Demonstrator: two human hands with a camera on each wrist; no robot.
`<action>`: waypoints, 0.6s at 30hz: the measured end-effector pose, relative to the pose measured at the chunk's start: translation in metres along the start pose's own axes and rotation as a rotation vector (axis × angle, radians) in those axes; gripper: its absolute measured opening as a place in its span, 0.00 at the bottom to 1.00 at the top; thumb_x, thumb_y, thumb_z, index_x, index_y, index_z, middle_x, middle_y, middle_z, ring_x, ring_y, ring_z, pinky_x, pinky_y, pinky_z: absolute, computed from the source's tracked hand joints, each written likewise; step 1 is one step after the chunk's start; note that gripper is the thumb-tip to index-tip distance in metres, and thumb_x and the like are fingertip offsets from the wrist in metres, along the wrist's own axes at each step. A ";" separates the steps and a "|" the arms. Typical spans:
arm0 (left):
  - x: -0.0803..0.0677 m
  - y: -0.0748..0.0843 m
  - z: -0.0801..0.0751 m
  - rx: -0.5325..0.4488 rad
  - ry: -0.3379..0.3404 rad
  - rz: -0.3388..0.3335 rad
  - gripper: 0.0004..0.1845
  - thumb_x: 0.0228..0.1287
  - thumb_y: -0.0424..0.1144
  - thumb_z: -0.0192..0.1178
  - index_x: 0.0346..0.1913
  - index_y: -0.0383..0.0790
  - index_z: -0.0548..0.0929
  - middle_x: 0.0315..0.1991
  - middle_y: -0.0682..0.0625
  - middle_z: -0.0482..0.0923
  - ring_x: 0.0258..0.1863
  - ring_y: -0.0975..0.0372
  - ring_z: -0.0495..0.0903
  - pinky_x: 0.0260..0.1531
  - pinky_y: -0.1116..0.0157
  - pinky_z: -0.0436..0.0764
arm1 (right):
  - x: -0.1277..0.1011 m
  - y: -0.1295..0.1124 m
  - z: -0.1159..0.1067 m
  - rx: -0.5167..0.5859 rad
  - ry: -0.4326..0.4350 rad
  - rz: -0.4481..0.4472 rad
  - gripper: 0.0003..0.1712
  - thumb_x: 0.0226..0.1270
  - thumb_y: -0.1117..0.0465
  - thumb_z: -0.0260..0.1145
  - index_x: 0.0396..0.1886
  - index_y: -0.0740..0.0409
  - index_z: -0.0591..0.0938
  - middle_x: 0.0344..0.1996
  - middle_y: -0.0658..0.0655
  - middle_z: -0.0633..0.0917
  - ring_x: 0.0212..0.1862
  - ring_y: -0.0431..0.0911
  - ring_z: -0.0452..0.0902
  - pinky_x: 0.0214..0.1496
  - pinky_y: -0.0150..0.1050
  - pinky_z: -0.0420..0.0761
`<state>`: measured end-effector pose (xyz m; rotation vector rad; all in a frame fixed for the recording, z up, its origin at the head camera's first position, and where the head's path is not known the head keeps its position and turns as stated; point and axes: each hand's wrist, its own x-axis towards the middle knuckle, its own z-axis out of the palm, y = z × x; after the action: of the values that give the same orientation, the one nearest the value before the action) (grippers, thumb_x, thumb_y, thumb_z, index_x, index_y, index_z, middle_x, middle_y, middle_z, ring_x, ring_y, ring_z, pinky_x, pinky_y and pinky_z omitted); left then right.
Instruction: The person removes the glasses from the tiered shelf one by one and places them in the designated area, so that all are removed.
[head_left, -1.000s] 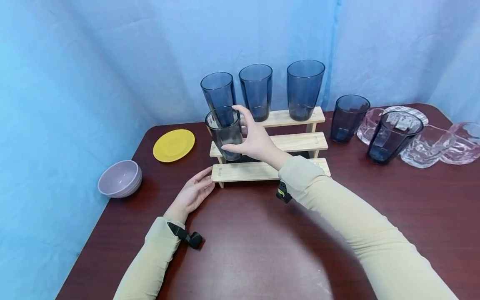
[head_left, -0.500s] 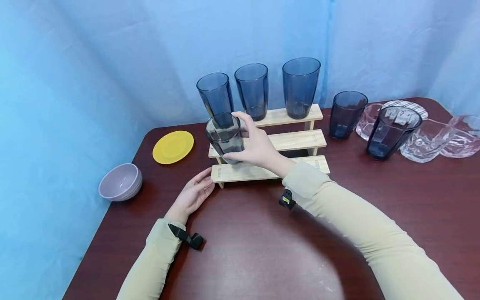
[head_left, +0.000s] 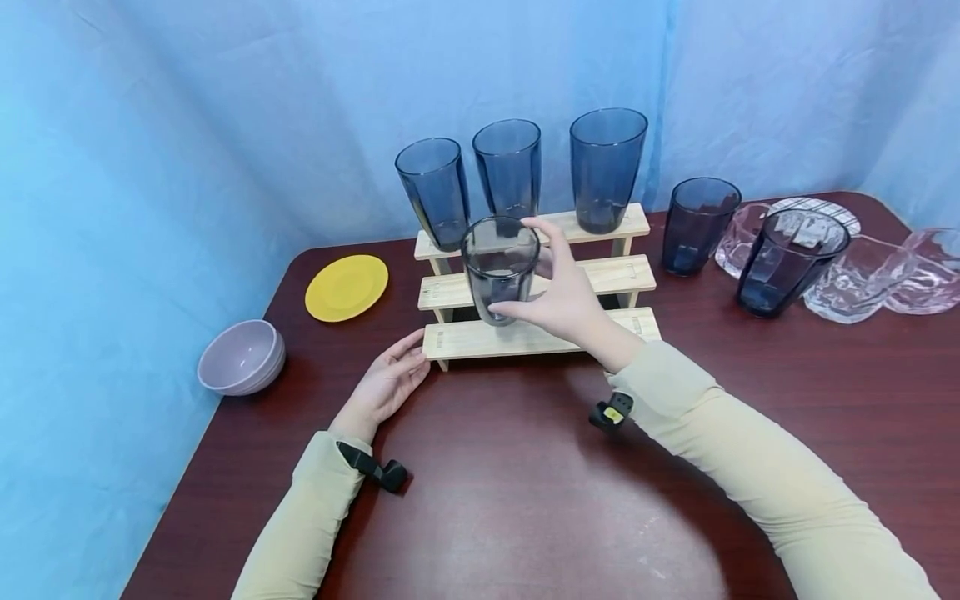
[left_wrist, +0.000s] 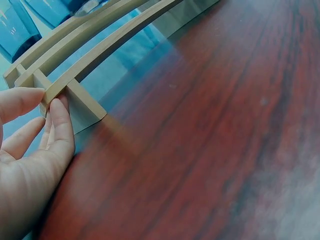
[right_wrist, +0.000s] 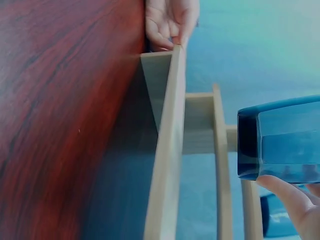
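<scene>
My right hand grips a dark tinted drinking glass from its right side, thumb in front and fingers behind. The glass is upright, overlapping the middle and lowest boards of a three-step wooden rack in the head view. Seen from the right wrist, its base hangs beside the boards with a gap. At the rack's front left end, my left hand pinches the lowest board, thumb above and fingers beneath in the left wrist view. Three blue-tinted glasses stand in a row on the top board.
Right of the rack, two dark glasses stand on the table. Beyond them are several clear glasses and a checked plate. A yellow plate and a lilac bowl lie to the left. A blue curtain hangs behind.
My right hand has carried the glass to the right, from the rack's left end toward its middle. My left hand keeps its place on the lowest board.
</scene>
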<state>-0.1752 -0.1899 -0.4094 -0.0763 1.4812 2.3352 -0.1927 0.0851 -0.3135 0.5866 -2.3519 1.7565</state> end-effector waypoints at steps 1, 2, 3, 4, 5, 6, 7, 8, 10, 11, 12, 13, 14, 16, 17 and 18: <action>0.000 0.000 0.000 0.000 0.003 0.003 0.31 0.70 0.21 0.39 0.74 0.33 0.47 0.38 0.54 0.76 0.36 0.69 0.78 0.41 0.74 0.76 | -0.002 -0.001 -0.004 0.008 0.007 -0.008 0.57 0.42 0.64 0.80 0.69 0.45 0.56 0.62 0.59 0.71 0.60 0.55 0.72 0.53 0.49 0.79; 0.000 0.000 0.000 0.000 0.005 0.004 0.31 0.70 0.21 0.39 0.74 0.33 0.48 0.37 0.54 0.76 0.36 0.69 0.78 0.41 0.74 0.77 | -0.004 -0.001 -0.007 0.022 0.011 -0.020 0.57 0.42 0.65 0.79 0.69 0.46 0.56 0.61 0.60 0.71 0.60 0.56 0.72 0.50 0.49 0.80; 0.000 0.000 0.000 -0.001 0.004 0.004 0.31 0.70 0.21 0.39 0.74 0.33 0.48 0.37 0.54 0.76 0.36 0.69 0.78 0.41 0.74 0.77 | -0.006 -0.001 -0.011 0.026 0.017 -0.033 0.57 0.42 0.67 0.79 0.69 0.47 0.55 0.61 0.60 0.72 0.59 0.55 0.73 0.47 0.47 0.82; 0.000 0.000 0.000 -0.002 0.001 0.003 0.31 0.70 0.21 0.39 0.74 0.33 0.47 0.37 0.54 0.76 0.36 0.69 0.78 0.41 0.74 0.77 | -0.009 -0.001 -0.015 0.036 0.018 -0.049 0.57 0.42 0.69 0.79 0.69 0.47 0.55 0.60 0.60 0.72 0.59 0.54 0.74 0.44 0.45 0.83; 0.000 0.000 0.000 -0.001 0.000 0.002 0.31 0.70 0.21 0.39 0.74 0.33 0.47 0.37 0.54 0.76 0.36 0.69 0.78 0.41 0.74 0.77 | -0.012 -0.001 -0.018 0.036 0.020 -0.064 0.58 0.42 0.70 0.78 0.69 0.48 0.55 0.59 0.61 0.74 0.58 0.53 0.74 0.42 0.42 0.83; 0.000 0.000 0.000 0.001 -0.002 0.002 0.31 0.70 0.21 0.39 0.74 0.33 0.47 0.37 0.54 0.76 0.36 0.69 0.78 0.41 0.74 0.77 | -0.015 -0.001 -0.022 0.048 0.020 -0.082 0.58 0.41 0.72 0.78 0.69 0.48 0.55 0.56 0.61 0.76 0.57 0.52 0.75 0.40 0.40 0.84; 0.000 0.000 0.000 0.000 -0.001 0.002 0.31 0.70 0.21 0.39 0.74 0.33 0.47 0.38 0.54 0.76 0.36 0.69 0.78 0.41 0.74 0.77 | -0.018 0.000 -0.025 0.061 0.018 -0.097 0.58 0.41 0.74 0.77 0.69 0.50 0.54 0.56 0.61 0.77 0.57 0.51 0.76 0.40 0.37 0.84; 0.000 0.000 0.000 0.002 -0.002 0.002 0.31 0.70 0.21 0.39 0.74 0.33 0.47 0.38 0.54 0.76 0.36 0.69 0.78 0.41 0.74 0.77 | -0.021 0.000 -0.028 0.064 0.021 -0.105 0.58 0.40 0.75 0.77 0.69 0.50 0.54 0.56 0.61 0.77 0.56 0.50 0.76 0.40 0.35 0.83; -0.001 0.000 0.000 0.002 -0.003 0.002 0.31 0.70 0.21 0.39 0.74 0.34 0.47 0.38 0.53 0.76 0.36 0.69 0.78 0.41 0.74 0.77 | -0.027 0.000 -0.034 0.058 0.036 -0.113 0.58 0.39 0.77 0.76 0.69 0.52 0.54 0.56 0.61 0.77 0.55 0.47 0.77 0.39 0.31 0.82; -0.001 0.000 0.000 0.002 -0.002 0.003 0.31 0.70 0.21 0.39 0.74 0.34 0.47 0.38 0.53 0.76 0.36 0.69 0.78 0.41 0.74 0.77 | -0.030 0.000 -0.037 0.049 0.049 -0.113 0.59 0.39 0.77 0.76 0.68 0.53 0.54 0.56 0.61 0.77 0.54 0.46 0.78 0.39 0.29 0.82; -0.001 0.001 0.000 0.001 0.000 0.003 0.31 0.70 0.21 0.39 0.74 0.34 0.48 0.38 0.53 0.76 0.36 0.69 0.78 0.41 0.74 0.77 | -0.033 -0.001 -0.040 0.036 0.063 -0.108 0.59 0.38 0.77 0.76 0.68 0.54 0.54 0.57 0.61 0.76 0.52 0.44 0.78 0.39 0.28 0.82; -0.001 0.001 0.000 0.001 0.001 0.003 0.31 0.70 0.21 0.39 0.74 0.34 0.48 0.38 0.53 0.76 0.36 0.69 0.78 0.40 0.74 0.77 | -0.036 -0.001 -0.043 0.016 0.078 -0.097 0.59 0.38 0.77 0.77 0.69 0.53 0.54 0.56 0.60 0.76 0.51 0.41 0.79 0.38 0.27 0.81; -0.001 0.001 0.000 0.002 0.000 0.003 0.31 0.70 0.21 0.39 0.74 0.34 0.48 0.38 0.53 0.76 0.36 0.69 0.78 0.41 0.74 0.77 | -0.039 -0.001 -0.045 -0.005 0.091 -0.090 0.59 0.38 0.76 0.77 0.69 0.53 0.54 0.56 0.61 0.77 0.49 0.39 0.79 0.37 0.27 0.81; 0.000 0.001 0.000 0.000 0.004 0.002 0.31 0.70 0.21 0.39 0.74 0.33 0.48 0.38 0.53 0.77 0.36 0.68 0.78 0.41 0.74 0.77 | -0.044 -0.001 -0.051 -0.070 0.119 -0.069 0.60 0.37 0.73 0.79 0.69 0.52 0.55 0.56 0.60 0.76 0.45 0.35 0.79 0.35 0.26 0.81; 0.000 0.001 -0.001 0.000 0.006 0.002 0.31 0.70 0.21 0.39 0.74 0.33 0.49 0.38 0.53 0.77 0.36 0.68 0.78 0.41 0.74 0.77 | -0.047 -0.001 -0.053 -0.097 0.127 -0.058 0.60 0.37 0.72 0.79 0.69 0.51 0.55 0.57 0.59 0.75 0.43 0.34 0.78 0.35 0.26 0.81; 0.001 0.001 -0.001 0.000 0.005 0.003 0.31 0.70 0.21 0.39 0.74 0.33 0.48 0.38 0.53 0.77 0.36 0.68 0.78 0.41 0.74 0.77 | -0.049 0.000 -0.056 -0.122 0.130 -0.049 0.60 0.37 0.71 0.80 0.70 0.51 0.55 0.59 0.58 0.73 0.42 0.32 0.77 0.34 0.26 0.81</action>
<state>-0.1760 -0.1908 -0.4094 -0.0807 1.4847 2.3388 -0.1538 0.1485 -0.3135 0.4911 -2.3154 1.5671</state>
